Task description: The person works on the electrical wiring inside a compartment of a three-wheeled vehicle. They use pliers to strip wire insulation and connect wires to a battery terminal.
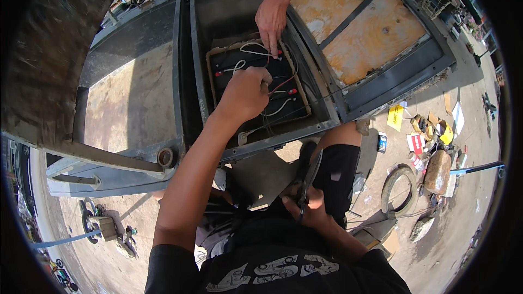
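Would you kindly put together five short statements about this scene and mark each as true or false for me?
1. The person's left hand is over the black batteries in the open metal compartment. True.
2. The person's right hand is empty. False: the right hand grips a metal tool.
3. A co-worker's hand reaches in from the upper edge of the picture. True.
4. Every wire at the batteries is white. False: a red wire shows there too.
5. A tire stands inside the compartment. False: the tire is on the ground, to the person's right.
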`<state>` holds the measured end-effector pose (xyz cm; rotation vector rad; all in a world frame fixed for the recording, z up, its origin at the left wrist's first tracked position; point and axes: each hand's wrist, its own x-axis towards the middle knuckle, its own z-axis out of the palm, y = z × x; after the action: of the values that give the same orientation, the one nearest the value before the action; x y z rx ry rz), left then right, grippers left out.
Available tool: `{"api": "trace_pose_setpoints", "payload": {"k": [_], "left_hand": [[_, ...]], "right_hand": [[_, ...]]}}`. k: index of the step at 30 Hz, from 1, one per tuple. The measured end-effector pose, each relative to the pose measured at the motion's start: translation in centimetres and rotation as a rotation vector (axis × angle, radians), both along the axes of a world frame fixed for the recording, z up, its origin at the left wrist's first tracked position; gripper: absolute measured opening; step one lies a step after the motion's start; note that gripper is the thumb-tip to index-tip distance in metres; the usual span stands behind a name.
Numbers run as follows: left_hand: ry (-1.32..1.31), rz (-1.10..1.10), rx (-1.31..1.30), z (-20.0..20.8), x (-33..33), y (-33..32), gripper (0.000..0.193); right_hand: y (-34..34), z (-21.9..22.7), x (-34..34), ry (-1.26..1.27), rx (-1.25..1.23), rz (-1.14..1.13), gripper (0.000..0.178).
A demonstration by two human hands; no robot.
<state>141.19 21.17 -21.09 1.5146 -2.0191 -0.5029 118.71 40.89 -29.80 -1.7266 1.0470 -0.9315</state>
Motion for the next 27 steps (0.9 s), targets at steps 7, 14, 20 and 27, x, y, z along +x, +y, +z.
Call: {"api": "trace_pose_setpoints", "payload": {"k": [7,14,20,27], "left_hand": [[-0.380,-0.212,0.388,-6.6,-3.1,-7.5,0.026],[-0.514,-0.186,0.357,-10.5,-4.0,-8.1,0.028],[-0.515,-0.161,0.300,-11.9,-3.4,-8.0,0.026],[-0.172,-0.075,0.105,-10.2,-2.5,-8.0,0.019]], "right_hand": [[-0.2,0.6,0.0,0.001,0.036,-0.038,0.021],[0.2,-1.7,-0.7,-0.045,0.074,-0.080,0.022],[0.1,-1.5,-0.7,-0.070,0.142,-0.085,0.021],[0.2,-2.0,-0.8,-0.061,0.211,-0.078,0.020]]}}
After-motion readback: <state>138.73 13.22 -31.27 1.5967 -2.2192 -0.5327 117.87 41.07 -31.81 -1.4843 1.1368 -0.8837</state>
